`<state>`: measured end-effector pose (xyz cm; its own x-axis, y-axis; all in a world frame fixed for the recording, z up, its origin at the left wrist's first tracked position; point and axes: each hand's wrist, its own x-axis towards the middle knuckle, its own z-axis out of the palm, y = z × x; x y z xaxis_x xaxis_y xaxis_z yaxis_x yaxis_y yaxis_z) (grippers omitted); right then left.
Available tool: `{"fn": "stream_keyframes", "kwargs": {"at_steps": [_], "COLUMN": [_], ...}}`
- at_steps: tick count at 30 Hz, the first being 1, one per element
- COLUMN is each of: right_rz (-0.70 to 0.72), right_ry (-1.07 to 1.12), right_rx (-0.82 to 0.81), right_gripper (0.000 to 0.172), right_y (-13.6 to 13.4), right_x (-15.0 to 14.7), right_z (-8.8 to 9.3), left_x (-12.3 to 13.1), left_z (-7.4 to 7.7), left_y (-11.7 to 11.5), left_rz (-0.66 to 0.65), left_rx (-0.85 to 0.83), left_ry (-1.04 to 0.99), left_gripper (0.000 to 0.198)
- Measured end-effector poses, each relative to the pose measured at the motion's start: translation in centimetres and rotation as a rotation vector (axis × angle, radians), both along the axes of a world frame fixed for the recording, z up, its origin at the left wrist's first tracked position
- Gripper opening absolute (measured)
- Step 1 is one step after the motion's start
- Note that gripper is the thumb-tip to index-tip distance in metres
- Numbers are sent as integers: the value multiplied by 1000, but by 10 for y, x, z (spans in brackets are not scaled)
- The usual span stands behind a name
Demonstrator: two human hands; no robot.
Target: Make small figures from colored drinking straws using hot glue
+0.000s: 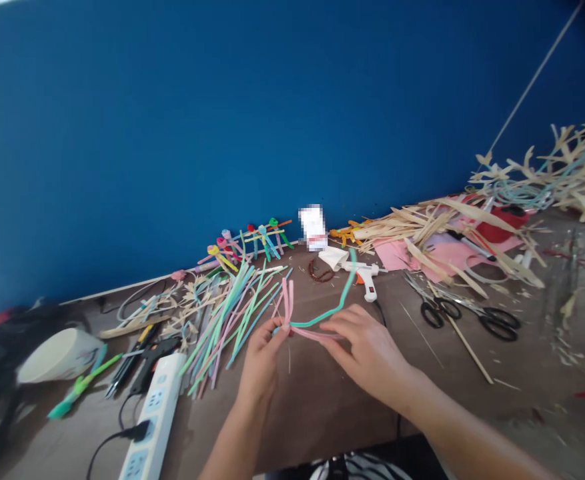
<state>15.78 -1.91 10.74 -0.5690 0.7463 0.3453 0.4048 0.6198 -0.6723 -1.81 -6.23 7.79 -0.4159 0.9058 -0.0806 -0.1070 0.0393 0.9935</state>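
My left hand (265,353) pinches a pink pipe cleaner (288,303) and a teal pipe cleaner (339,297) together where they cross, just above the brown table (317,407). The pink one is folded into a loop that sticks up, and its other end runs right under my right hand (367,347). My right hand's fingers are closed on that pink end. The teal one curves up and right toward the glue gun. A heap of coloured pipe cleaners (232,310) lies just left of my hands.
A white glue gun (365,277), two pairs of scissors (437,307) (497,323), straw strips (422,227), pink paper (447,257) and a red bowl (502,223) lie right. A power strip (155,417), pliers (132,363), a white cup (59,357) and finished figures (252,243) lie left.
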Motion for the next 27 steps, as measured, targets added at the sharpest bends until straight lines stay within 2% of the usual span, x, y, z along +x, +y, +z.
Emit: {"fn": "stream_keyframes", "kwargs": {"at_steps": [6, 10, 12, 15, 18, 20, 23, 27], "right_rz": [77, 123, 111, 128, 178, 176, 137, 117], "right_ry": [-398, -466, -491, -446, -289, -226, -223, -289], "right_rx": [-36, -37, -28, 8, 95, 154, 141, -48], "right_gripper": [28, 27, 25, 22, 23, 25, 22, 15], "right_y": [0, -9, -12, -13, -12, -9, -1, 6], "right_x": [-11, -11, -7, 2, 6, 4, -2, -6], "right_z": [-11, -25, -26, -16, 0, 7, 3, -12], "left_x": [0, 5, 7, 11, 15, 19, 25, 28], "left_z": [-13, -21, -25, -26, -19, -13, -7, -6], "left_y": [3, 6, 6, 4, 1, -1, -3, -6], "left_rz": [-40, -48, -46, -39, -78, -114, -140, -172], "left_rx": [-85, -192, -238, -207, -161, -144, -124, -136], "left_ry": [-216, -421, -461, -330, -124, -55, -2, 77], "left_gripper": [15, 18, 18, 16, 15, 13, 11, 13]}}
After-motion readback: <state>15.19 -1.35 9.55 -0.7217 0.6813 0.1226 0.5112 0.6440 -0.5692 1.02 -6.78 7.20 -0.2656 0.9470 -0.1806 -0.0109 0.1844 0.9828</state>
